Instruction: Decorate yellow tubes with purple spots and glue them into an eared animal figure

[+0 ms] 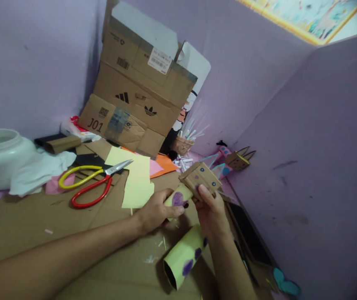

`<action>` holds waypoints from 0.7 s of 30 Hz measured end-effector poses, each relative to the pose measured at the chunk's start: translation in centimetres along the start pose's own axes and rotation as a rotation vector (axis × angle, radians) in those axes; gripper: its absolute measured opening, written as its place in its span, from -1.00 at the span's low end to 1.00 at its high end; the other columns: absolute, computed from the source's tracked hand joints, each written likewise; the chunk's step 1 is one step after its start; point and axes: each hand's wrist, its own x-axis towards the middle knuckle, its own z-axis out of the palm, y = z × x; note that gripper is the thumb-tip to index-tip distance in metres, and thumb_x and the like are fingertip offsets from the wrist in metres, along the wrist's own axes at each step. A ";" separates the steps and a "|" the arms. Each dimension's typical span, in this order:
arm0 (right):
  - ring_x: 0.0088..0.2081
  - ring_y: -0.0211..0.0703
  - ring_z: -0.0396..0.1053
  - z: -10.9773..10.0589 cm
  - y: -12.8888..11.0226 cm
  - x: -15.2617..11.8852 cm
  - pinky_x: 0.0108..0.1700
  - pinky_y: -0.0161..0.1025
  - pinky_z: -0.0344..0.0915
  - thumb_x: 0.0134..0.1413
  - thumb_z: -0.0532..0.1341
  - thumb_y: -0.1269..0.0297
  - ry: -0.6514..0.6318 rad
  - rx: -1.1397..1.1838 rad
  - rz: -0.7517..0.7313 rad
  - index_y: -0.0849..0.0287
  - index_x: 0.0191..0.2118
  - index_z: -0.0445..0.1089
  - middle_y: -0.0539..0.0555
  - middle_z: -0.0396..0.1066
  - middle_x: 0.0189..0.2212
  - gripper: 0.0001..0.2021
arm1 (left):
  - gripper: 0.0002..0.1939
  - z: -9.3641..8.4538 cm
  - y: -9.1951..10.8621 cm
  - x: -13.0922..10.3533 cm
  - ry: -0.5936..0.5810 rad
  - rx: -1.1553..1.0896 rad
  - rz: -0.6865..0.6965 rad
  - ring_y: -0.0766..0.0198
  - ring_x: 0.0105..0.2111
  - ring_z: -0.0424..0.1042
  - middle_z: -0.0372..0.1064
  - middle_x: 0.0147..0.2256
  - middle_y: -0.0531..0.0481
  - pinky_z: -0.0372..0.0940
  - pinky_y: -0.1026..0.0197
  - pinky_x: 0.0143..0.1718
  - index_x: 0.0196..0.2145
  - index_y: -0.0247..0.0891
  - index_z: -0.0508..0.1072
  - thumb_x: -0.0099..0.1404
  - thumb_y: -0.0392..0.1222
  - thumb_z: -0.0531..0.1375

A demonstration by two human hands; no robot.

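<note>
My left hand (pixel 157 210) is closed around a small yellow paper tube (pixel 177 197) with purple spots. In my right hand (pixel 212 208) is a small cardboard box (pixel 200 177) with dot eyes drawn on its face, gripped with the thumb on its front. The tube's end and the box's lower left side meet or nearly meet; I cannot tell whether they touch. Below both hands a larger yellow tube (pixel 183 256) with purple spots lies on the cardboard-covered table (pixel 103 258), partly behind my right forearm.
Scissors (pixel 93 183) with one yellow and one red handle lie open beside cut yellow paper (pixel 137 183). A flattened cardboard box (pixel 141 91) leans at the back. A white pot (pixel 3 154) and cloth (pixel 41 171) stand left; a cup of markers (pixel 183 143) stands behind.
</note>
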 end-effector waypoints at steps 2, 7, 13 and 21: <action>-0.17 -0.06 0.46 -0.3 0.2 0.1 -0.04 -0.12 0.33 -0.18 0.40 0.23 -0.007 -0.080 -0.046 0.15 -0.07 0.41 0.08 0.52 -0.20 -0.54 | -0.62 -0.3 -0.4 0.3 -0.029 0.019 0.026 0.38 -0.60 0.21 0.25 -0.53 0.12 0.14 0.32 -0.61 -0.26 -0.29 0.33 0.00 -0.04 0.26; -0.15 0.00 0.44 -0.8 0.5 0.1 -0.05 -0.06 0.31 -0.19 0.40 0.21 -0.001 -0.245 -0.128 0.16 -0.05 0.37 0.11 0.51 -0.20 -0.50 | -0.73 -1.1 -1.0 1.1 -0.051 0.168 0.203 0.26 -0.38 0.31 0.38 -0.40 0.02 0.22 0.23 -0.33 -0.31 -0.30 0.40 0.02 -0.14 0.25; -0.19 0.02 0.45 0.4 -0.5 -0.5 -0.12 -0.09 0.37 -0.38 0.46 0.33 -0.070 -0.409 -0.136 0.09 -0.20 0.35 0.07 0.50 -0.24 -0.51 | -0.68 -1.2 -0.9 1.2 0.016 0.306 0.191 0.28 -0.44 0.29 0.38 -0.43 0.06 0.19 0.24 -0.38 -0.23 -0.28 0.45 -0.02 -0.31 0.22; -0.16 0.01 0.43 -0.2 -0.9 -0.1 -0.08 -0.09 0.34 -0.42 0.47 0.38 -0.190 -0.422 -0.098 0.08 -0.26 0.36 0.03 0.49 -0.28 -0.53 | -0.68 -1.4 -1.4 1.5 -0.040 0.265 0.173 0.27 -0.45 0.33 0.43 -0.42 0.03 0.22 0.25 -0.40 -0.24 -0.30 0.47 -0.02 -0.36 0.20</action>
